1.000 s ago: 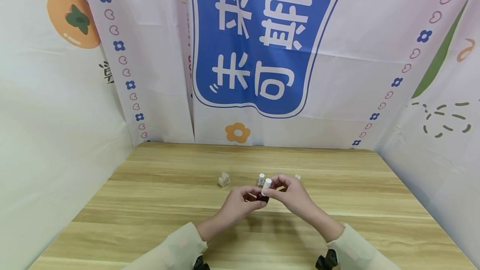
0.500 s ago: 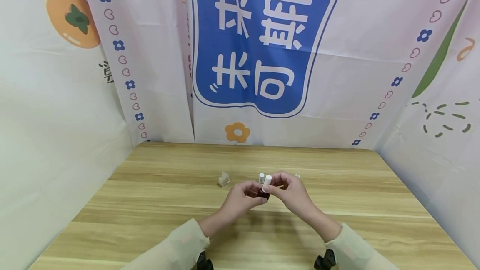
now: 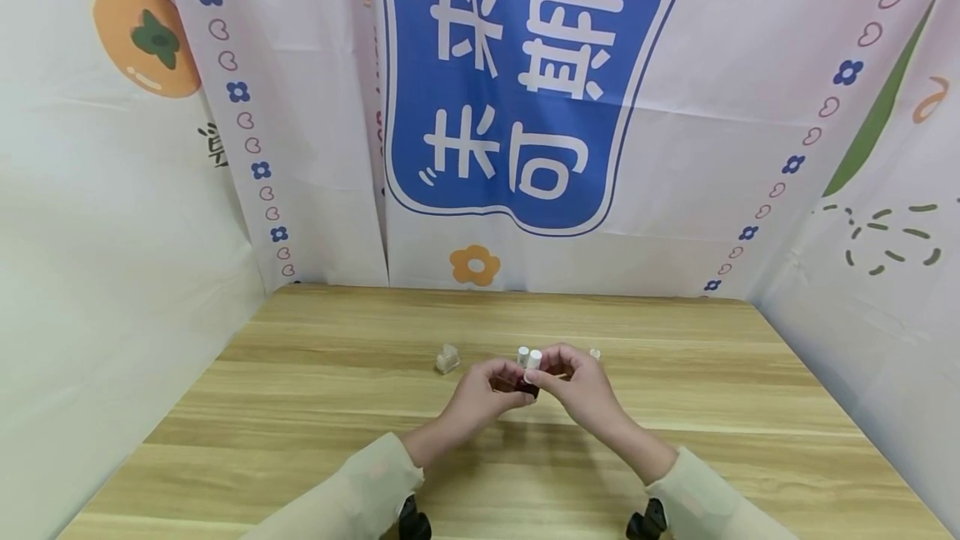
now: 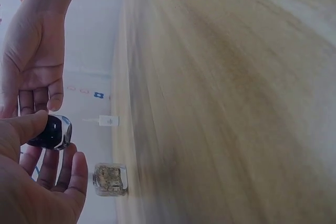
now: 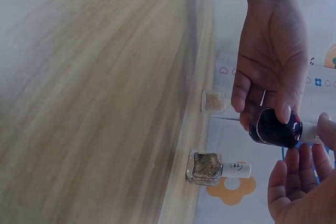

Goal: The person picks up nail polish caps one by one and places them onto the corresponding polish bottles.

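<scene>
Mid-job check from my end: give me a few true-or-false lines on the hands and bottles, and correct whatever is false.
1. The left hand grips the dark glass bottle with rounded corners. True.
2. The clear glass bottle of gold glitter stands upright on the light-brown wood-grain table. True.
3. The right hand lies flat on the table. False: it pinches the dark bottle's white cylindrical cap.
4. The dark bottle rests on the table. False: it is held above it.
5. The glitter bottle's white cap bears a smiley face. True.
</scene>
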Demonstrator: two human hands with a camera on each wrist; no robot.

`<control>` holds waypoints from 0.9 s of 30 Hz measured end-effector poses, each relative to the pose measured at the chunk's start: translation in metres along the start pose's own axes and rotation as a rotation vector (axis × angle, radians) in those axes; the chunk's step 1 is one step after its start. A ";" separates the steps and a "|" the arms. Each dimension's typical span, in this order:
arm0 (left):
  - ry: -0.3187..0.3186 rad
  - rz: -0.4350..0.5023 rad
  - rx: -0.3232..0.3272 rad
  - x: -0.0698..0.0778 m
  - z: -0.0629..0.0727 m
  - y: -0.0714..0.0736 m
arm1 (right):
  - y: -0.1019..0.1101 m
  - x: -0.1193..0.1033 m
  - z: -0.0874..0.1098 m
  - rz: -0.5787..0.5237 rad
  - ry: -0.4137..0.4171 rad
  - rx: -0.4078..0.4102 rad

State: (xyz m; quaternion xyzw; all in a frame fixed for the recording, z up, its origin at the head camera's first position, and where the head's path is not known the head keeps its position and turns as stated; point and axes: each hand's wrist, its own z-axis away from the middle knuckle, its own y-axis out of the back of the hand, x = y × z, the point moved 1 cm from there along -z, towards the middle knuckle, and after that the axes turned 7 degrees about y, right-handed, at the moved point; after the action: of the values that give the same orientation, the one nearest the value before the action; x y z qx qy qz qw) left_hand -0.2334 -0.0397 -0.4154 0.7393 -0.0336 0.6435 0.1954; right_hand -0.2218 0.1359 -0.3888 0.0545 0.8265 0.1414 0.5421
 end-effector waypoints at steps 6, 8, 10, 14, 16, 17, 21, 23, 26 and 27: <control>0.025 -0.007 0.007 -0.002 -0.004 0.001 | -0.002 0.006 0.000 0.024 -0.003 0.018; 0.021 -0.023 0.011 -0.004 -0.005 0.001 | -0.003 0.008 -0.001 0.028 -0.008 0.017; 0.017 -0.047 0.016 -0.006 -0.007 0.001 | -0.004 0.010 -0.001 0.030 -0.009 0.015; 0.025 -0.079 0.023 -0.009 -0.010 0.000 | -0.005 0.015 -0.002 0.037 -0.014 0.018; 0.042 -0.095 0.026 -0.011 -0.012 0.000 | -0.006 0.018 -0.004 0.044 -0.021 0.020; 0.048 -0.103 0.027 -0.012 -0.013 -0.001 | -0.006 0.020 -0.005 0.049 -0.025 0.020; 0.072 -0.129 0.030 -0.015 -0.018 -0.002 | -0.007 0.024 -0.008 0.057 -0.037 0.013; 0.073 -0.143 0.031 -0.016 -0.020 -0.002 | -0.007 0.026 -0.009 0.057 -0.046 0.006; 0.081 -0.159 0.030 -0.017 -0.022 -0.003 | -0.007 0.029 -0.009 0.052 -0.057 -0.002; 0.083 -0.161 0.028 -0.018 -0.023 -0.003 | -0.007 0.030 -0.010 0.051 -0.063 -0.005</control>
State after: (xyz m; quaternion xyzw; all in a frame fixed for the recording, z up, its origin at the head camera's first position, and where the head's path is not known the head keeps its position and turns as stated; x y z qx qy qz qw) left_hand -0.2567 -0.0329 -0.4311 0.7150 0.0432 0.6561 0.2375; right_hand -0.2422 0.1344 -0.4136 0.0785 0.8069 0.1552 0.5645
